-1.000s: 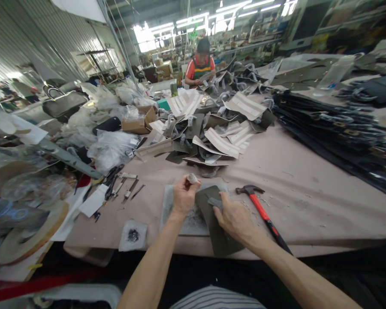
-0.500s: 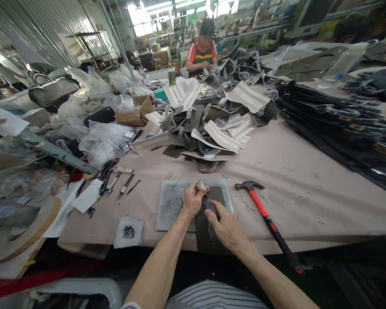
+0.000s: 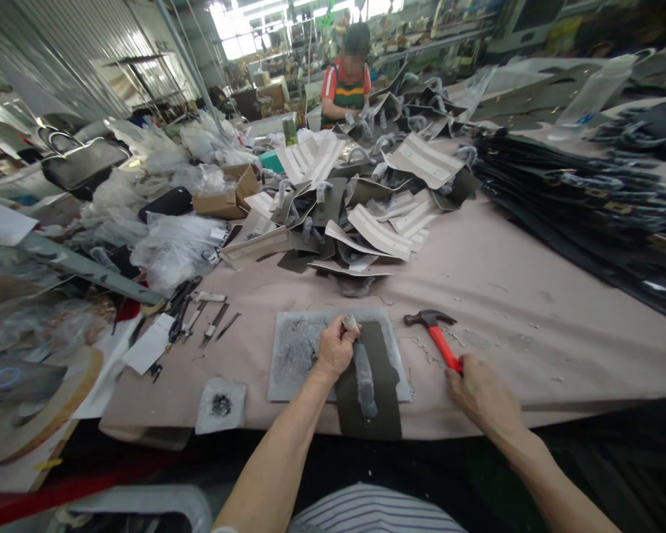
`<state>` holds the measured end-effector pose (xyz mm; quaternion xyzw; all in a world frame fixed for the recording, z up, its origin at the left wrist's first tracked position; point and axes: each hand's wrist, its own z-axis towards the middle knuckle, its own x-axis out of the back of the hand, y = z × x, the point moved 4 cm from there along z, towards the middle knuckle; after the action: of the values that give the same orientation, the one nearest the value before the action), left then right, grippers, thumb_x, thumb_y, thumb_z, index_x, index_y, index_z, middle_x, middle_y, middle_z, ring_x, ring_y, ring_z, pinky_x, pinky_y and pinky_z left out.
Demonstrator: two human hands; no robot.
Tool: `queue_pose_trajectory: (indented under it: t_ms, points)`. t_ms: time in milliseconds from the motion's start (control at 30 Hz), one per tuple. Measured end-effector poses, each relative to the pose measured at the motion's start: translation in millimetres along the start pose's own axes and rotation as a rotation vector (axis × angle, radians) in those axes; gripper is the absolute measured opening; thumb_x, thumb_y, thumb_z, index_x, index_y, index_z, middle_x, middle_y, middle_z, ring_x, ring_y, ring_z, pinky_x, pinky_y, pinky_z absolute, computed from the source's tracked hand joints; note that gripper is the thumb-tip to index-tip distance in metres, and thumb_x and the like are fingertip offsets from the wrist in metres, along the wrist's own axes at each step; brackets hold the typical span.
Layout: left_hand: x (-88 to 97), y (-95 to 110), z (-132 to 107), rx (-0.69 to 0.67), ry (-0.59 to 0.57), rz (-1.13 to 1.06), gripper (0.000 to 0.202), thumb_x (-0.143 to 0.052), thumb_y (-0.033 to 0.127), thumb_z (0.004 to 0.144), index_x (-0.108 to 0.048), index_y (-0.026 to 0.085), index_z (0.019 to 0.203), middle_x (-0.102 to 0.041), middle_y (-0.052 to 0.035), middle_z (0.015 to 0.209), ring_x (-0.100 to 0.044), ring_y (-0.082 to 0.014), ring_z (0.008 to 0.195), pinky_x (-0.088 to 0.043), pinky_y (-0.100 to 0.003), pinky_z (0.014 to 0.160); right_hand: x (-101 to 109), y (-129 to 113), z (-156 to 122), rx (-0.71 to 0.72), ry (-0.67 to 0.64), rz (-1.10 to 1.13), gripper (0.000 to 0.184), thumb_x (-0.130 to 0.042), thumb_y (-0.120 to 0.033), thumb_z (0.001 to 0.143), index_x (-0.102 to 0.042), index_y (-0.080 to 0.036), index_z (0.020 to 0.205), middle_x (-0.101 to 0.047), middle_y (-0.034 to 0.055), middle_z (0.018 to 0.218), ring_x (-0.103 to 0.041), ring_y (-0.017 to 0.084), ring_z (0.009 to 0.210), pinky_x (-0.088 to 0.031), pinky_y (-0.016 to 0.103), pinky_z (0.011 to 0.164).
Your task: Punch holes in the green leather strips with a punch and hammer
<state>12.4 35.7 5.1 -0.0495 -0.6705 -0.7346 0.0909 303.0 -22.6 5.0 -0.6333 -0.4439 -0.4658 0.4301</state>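
A dark olive leather piece [image 3: 380, 400] lies on a grey cutting pad [image 3: 294, 352] at the near table edge, with a grey strap [image 3: 363, 377] lying along it. My left hand [image 3: 336, 349] is closed around a short metal tool [image 3: 348, 323] set upright at the strap's far end. My right hand [image 3: 480, 392] is to the right, closed on the handle of a red-handled hammer [image 3: 436, 337] that lies on the table.
A heap of olive and white cut pieces [image 3: 355, 215] fills the middle of the table. Stacked black pieces [image 3: 582, 215] lie right. Small hand tools [image 3: 200, 314] and plastic bags [image 3: 172, 252] are left. Another person [image 3: 347, 81] works at the far end.
My right hand left the leather piece and moved right onto the hammer handle. My left hand stayed with the tool on the strap; the leather piece now lies straight.
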Motion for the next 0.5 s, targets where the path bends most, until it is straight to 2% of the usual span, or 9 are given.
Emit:
queue_pose_trajectory:
  t_ms: [67,133,167,233,267,333,433,467,500]
  points:
    - [-0.8,5,0,-0.065,-0.024,0.081,0.014,-0.061,0.014,0.085,-0.067,0.020,0.095,-0.076,-0.0043,0.091,-0.070,-0.0192,0.084,-0.053,-0.028,0.080,-2,1,1,-0.107,-0.221,0.382,0.018,-0.051,-0.035,0.092,-0.049,-0.021,0.081,-0.051,0.0030,0.073,-0.052,0.019,0.064,-0.039,0.030,0.058]
    - [-2.2,8,0,-0.123,-0.072,0.148,0.018,-0.060,0.013,0.084,-0.068,0.021,0.098,-0.075,-0.0035,0.091,-0.070,-0.0198,0.085,-0.052,-0.028,0.082,1,-8,-4,-0.174,-0.450,0.808,0.019,-0.051,-0.036,0.089,-0.044,-0.023,0.077,-0.045,-0.0010,0.067,-0.047,0.016,0.057,-0.041,0.028,0.055]
    - [-3.0,8,0,-0.141,-0.100,0.167,0.019,-0.061,0.013,0.084,-0.068,0.022,0.099,-0.075,-0.0030,0.090,-0.070,-0.0201,0.085,-0.052,-0.029,0.082,5,-16,-9,-0.200,-0.534,0.986,0.019,-0.050,-0.037,0.088,-0.042,-0.024,0.077,-0.043,-0.0028,0.066,-0.043,0.014,0.053,-0.040,0.027,0.052]
    - [-4.1,7,2,-0.149,-0.141,0.170,0.022,-0.062,0.013,0.082,-0.069,0.023,0.101,-0.075,-0.0021,0.089,-0.069,-0.0203,0.086,-0.052,-0.029,0.083,18,-32,-21,-0.244,-0.596,1.203,0.018,-0.047,-0.039,0.086,-0.041,-0.024,0.079,-0.037,-0.0063,0.064,-0.034,0.011,0.046,-0.034,0.023,0.045]
    - [-4.1,6,2,-0.141,-0.147,0.156,0.022,-0.062,0.013,0.082,-0.069,0.023,0.101,-0.075,-0.0020,0.089,-0.069,-0.0202,0.086,-0.052,-0.029,0.083,26,-40,-26,-0.252,-0.586,1.245,0.019,-0.046,-0.042,0.086,-0.040,-0.024,0.081,-0.034,-0.0076,0.063,-0.029,0.010,0.043,-0.029,0.022,0.042]
    - [-3.7,3,3,-0.121,-0.137,0.124,0.021,-0.060,0.013,0.084,-0.068,0.022,0.101,-0.075,-0.0024,0.090,-0.069,-0.0199,0.086,-0.052,-0.029,0.083,45,-55,-32,-0.180,-0.459,1.248,0.027,-0.042,-0.052,0.089,-0.042,-0.025,0.084,-0.033,-0.0084,0.061,-0.026,0.010,0.041,-0.024,0.022,0.040]
    - [-3.9,-1,2,-0.127,-0.126,0.117,0.017,-0.059,0.015,0.086,-0.068,0.020,0.100,-0.075,-0.0036,0.089,-0.069,-0.0199,0.086,-0.052,-0.029,0.082,77,-76,-32,0.166,-0.081,0.902,0.037,-0.035,-0.058,0.093,-0.043,-0.025,0.081,-0.040,-0.0043,0.058,-0.036,0.014,0.045,-0.026,0.026,0.046]
    - [-4.1,-1,1,-0.135,-0.127,0.123,0.016,-0.059,0.015,0.086,-0.068,0.020,0.099,-0.075,-0.0038,0.089,-0.069,-0.0199,0.085,-0.052,-0.029,0.081,85,-82,-31,0.271,0.007,0.741,0.035,-0.036,-0.055,0.094,-0.043,-0.025,0.079,-0.042,-0.0027,0.057,-0.038,0.015,0.047,-0.025,0.027,0.048]
    - [-4.1,-2,1,-0.139,-0.125,0.129,0.015,-0.059,0.016,0.086,-0.068,0.020,0.098,-0.074,-0.0037,0.088,-0.069,-0.0198,0.084,-0.052,-0.029,0.080,91,-88,-29,0.349,0.041,0.581,0.031,-0.038,-0.050,0.095,-0.044,-0.024,0.078,-0.045,-0.0015,0.057,-0.039,0.015,0.048,-0.023,0.028,0.050]
